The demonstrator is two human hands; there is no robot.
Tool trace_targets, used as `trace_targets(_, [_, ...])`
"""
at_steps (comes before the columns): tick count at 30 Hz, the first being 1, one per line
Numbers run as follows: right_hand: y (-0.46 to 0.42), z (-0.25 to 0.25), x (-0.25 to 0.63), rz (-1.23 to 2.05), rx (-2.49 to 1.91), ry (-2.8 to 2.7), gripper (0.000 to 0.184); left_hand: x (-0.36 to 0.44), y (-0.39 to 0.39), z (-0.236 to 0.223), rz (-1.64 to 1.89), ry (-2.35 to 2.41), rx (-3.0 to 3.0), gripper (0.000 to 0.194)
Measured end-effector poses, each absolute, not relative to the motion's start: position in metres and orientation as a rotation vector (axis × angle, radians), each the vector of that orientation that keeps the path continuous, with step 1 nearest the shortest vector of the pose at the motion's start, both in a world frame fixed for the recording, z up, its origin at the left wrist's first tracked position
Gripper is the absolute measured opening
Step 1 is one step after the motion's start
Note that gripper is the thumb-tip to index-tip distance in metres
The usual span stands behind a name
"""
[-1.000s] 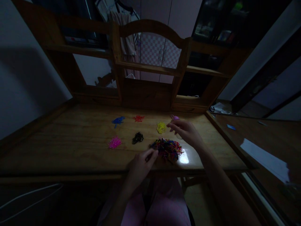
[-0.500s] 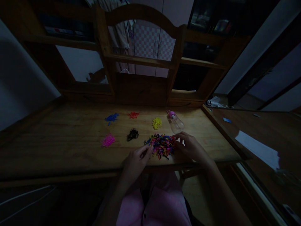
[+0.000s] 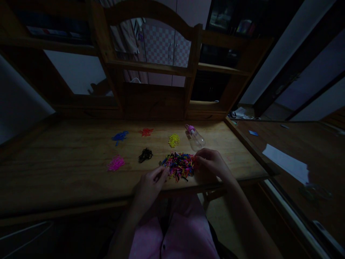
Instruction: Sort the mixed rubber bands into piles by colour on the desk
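A mixed heap of small coloured rubber bands (image 3: 179, 166) lies near the table's front edge, between my two hands. My left hand (image 3: 151, 182) is at its left side, thumb and forefinger pinched together at the edge; what they hold, if anything, is too small to tell. On the opposite side, my right hand (image 3: 212, 163) has its fingertips closed in among the bands at the right edge. Beyond the heap lie single-colour piles: yellow bands (image 3: 174, 140), black bands (image 3: 146, 154), red bands (image 3: 146, 132), blue bands (image 3: 120, 136) and pink bands (image 3: 116, 163).
A clear bottle with a pink cap (image 3: 196, 136) lies on its side behind my right hand. The wooden table (image 3: 67, 162) has a shelf unit (image 3: 153, 100) along its back. To the right, white paper (image 3: 286, 162) rests on another brown surface.
My right hand has come down from beside the yellow pile to the heap's right edge, uncovering the bottle. My left hand stays pinched at the heap. The whole view has shifted.
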State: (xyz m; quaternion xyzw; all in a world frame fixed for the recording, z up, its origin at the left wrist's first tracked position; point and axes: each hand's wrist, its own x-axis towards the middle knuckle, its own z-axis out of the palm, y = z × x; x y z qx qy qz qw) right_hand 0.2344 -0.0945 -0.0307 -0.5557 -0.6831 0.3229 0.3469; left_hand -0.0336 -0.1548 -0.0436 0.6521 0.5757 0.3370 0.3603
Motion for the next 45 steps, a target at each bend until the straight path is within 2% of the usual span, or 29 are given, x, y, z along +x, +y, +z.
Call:
trace_targets(8, [-0.099,-0.029,0.234,1.037,-1.433,-1.608,0.021,-0.034,-0.155,-0.044,0.861,1.499,1.681,0.037])
trace_targets(20, [-0.1,-0.031,0.233,0.692,-1.494,-1.823,0.012,-0.033,-0.156,-0.043,0.881,1.503,1.704,0.036])
trace_targets(26, [-0.105,-0.024,0.23,0.675,-1.436,-1.934,0.006,-0.033,-0.156,-0.04,0.87,1.501,1.708,0.038])
trace_targets(33, [-0.104,-0.021,0.224,0.683,-1.419,-1.987,0.019,-0.033,-0.156,-0.041,0.867,1.519,1.721,0.036])
trace_targets(40, [-0.102,-0.023,0.223,0.664,-1.436,-1.968,0.013,-0.032,-0.155,-0.042,0.868,1.504,1.724,0.038])
trace_targets(45, [-0.101,-0.02,0.227,0.772,-1.426,-1.843,0.017,-0.033,-0.156,-0.04,0.849,1.529,1.727,0.038])
